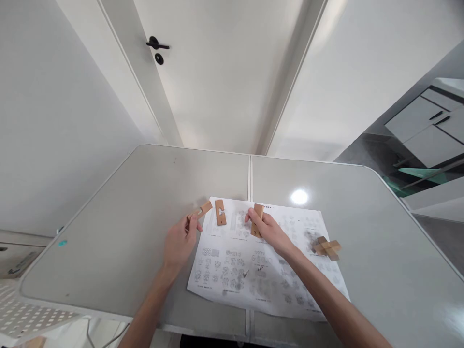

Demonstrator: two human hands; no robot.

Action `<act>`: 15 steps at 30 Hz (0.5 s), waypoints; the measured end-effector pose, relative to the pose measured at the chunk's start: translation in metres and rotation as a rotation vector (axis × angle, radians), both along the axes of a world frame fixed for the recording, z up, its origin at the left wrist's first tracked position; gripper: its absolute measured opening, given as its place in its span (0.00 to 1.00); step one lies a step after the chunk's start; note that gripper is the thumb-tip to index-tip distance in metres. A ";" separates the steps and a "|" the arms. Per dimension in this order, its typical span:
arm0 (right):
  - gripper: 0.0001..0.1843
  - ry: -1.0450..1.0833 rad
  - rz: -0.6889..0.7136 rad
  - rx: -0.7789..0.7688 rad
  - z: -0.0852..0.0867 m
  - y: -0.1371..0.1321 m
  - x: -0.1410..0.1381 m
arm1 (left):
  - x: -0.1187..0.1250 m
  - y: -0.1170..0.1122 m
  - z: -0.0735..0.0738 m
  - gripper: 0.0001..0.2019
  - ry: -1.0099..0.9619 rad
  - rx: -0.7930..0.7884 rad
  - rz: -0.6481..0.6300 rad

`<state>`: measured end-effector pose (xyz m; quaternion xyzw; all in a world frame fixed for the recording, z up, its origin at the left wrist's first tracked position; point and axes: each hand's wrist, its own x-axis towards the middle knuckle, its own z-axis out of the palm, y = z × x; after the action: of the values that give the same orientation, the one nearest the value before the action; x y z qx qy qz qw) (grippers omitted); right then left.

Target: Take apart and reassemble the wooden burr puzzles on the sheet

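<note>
My left hand pinches a notched wooden puzzle piece just off the left edge of a printed instruction sheet. Over the upper middle of the sheet, my right hand grips a flat wooden puzzle piece marked 2. Between the hands, a wooden piece marked 1 with a cut-out in its right side lies on the paper. Crossed wooden pieces rest at the sheet's right edge, somewhat blurred.
The sheet lies on a grey folding table with a seam down its middle. Beyond the far edge stands a white door with a black handle. White cabinets are at the right, and a white perforated surface sits at the lower left.
</note>
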<state>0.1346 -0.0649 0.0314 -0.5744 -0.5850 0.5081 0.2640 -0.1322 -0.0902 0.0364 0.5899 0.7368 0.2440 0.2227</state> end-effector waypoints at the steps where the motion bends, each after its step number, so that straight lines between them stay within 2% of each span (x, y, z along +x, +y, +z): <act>1: 0.32 -0.014 0.015 0.017 -0.004 0.006 -0.004 | 0.002 0.002 -0.002 0.24 0.044 -0.016 0.010; 5: 0.25 -0.119 0.064 0.123 -0.014 0.030 -0.020 | 0.012 0.007 -0.005 0.23 0.142 -0.040 0.039; 9: 0.20 -0.222 0.088 0.179 -0.018 0.048 -0.034 | 0.021 0.011 -0.004 0.21 0.247 -0.077 0.057; 15: 0.14 -0.326 0.152 0.222 -0.022 0.068 -0.047 | 0.024 0.014 -0.008 0.26 0.376 -0.167 -0.033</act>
<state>0.0876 0.0028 0.0091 -0.5704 -0.7140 0.3593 0.1887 -0.1079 -0.0765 0.0279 0.6164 0.7735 0.0640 0.1331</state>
